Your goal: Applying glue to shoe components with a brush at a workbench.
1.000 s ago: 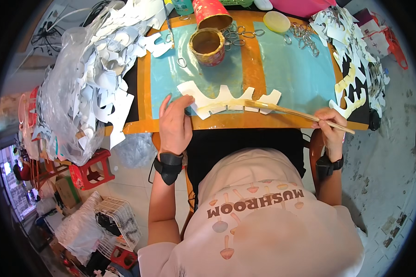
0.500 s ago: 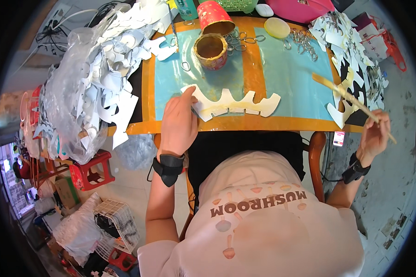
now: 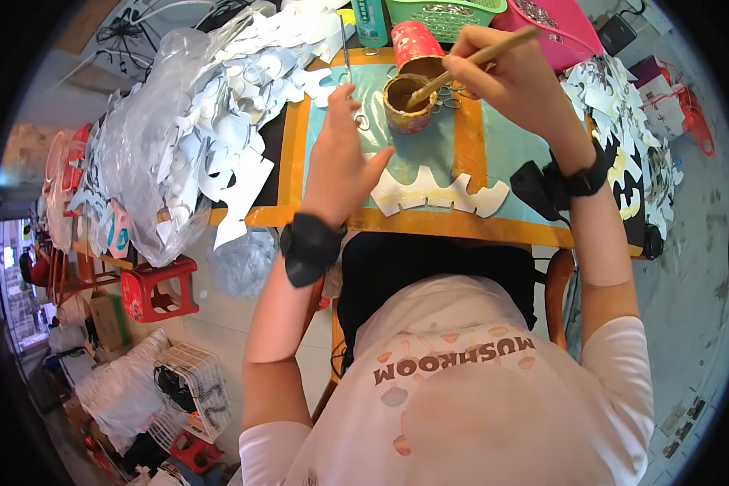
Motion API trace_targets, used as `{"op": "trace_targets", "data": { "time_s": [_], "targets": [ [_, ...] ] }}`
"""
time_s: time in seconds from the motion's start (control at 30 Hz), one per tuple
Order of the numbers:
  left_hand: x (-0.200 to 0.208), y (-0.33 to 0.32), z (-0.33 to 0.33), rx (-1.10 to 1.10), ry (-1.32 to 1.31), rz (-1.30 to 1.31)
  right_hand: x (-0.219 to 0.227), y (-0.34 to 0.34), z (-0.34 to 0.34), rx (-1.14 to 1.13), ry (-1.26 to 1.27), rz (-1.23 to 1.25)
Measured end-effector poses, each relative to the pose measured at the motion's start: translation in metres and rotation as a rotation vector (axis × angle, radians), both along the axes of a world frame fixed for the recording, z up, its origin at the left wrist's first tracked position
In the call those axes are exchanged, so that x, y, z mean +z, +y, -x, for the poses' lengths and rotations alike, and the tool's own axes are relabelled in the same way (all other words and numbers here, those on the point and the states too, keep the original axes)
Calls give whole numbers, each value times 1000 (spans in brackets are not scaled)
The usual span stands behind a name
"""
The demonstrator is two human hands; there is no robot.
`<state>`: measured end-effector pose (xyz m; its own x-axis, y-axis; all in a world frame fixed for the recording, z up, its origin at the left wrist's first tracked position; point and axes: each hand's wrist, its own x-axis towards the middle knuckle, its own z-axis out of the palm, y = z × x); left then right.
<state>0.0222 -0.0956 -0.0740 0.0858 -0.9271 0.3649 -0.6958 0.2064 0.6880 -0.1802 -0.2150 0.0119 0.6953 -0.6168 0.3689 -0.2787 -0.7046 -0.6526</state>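
My right hand [image 3: 506,81] grips the wooden handle of a brush [image 3: 494,51], its fingers closed round it. The lower end of the brush is down inside a round, paste-crusted pot [image 3: 409,121] with brown stuff in it. My left hand [image 3: 338,166] is spread with nothing in it, over the left end of a white cut piece [image 3: 441,197]. This piece has pointed prongs along its far edge and lies flat near the table's front edge. Behind the pot leans a red patterned tub [image 3: 415,40], its opening toward me.
A large heap of white cut-outs [image 3: 239,105] and clear plastic fills the left side. More cut-outs [image 3: 616,105] lie at the right edge. Metal loops [image 3: 448,101] sit by the pot. A green basket [image 3: 437,12], a pink basket [image 3: 575,28] and a teal bottle [image 3: 371,23] stand at the back.
My right hand has swung in from the far right and put the brush into the pot. My left hand has let go of the white piece and lifted, fingers spreading.
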Motion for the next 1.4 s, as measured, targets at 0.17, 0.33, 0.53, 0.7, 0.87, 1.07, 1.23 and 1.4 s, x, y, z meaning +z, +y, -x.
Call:
{"op": "trace_targets", "data": {
  "time_s": [0.17, 0.33, 0.53, 0.7, 0.87, 1.07, 1.23, 1.4],
  "targets": [
    [-7, -40, 8, -82, 32, -112, -3, -16, -16, 42, -44, -78],
    [-15, -55, 11, -20, 54, -168, -1, -15, -14, 26, 37, -99],
    [-20, -53, 13, -49, 11, -76, -10, -27, -10, -8, -147, -122],
    [-24, -48, 13, -68, -43, -65, -12, -29, 22, -217, -362, -391],
    [-26, -48, 10, -41, -69, -106, -27, -31, 48, -329, -554, -581],
    [-9, -28, -3, 2, -22, -139, -48, -38, 87, -367, -878, -1060],
    [-8, 3, -13, 38, 42, -76, -54, -35, 92, 160, -1408, -1230],
    [-15, 36, -9, 89, 66, -81, -31, -25, 88, 425, -1443, -1085]
  ]
}}
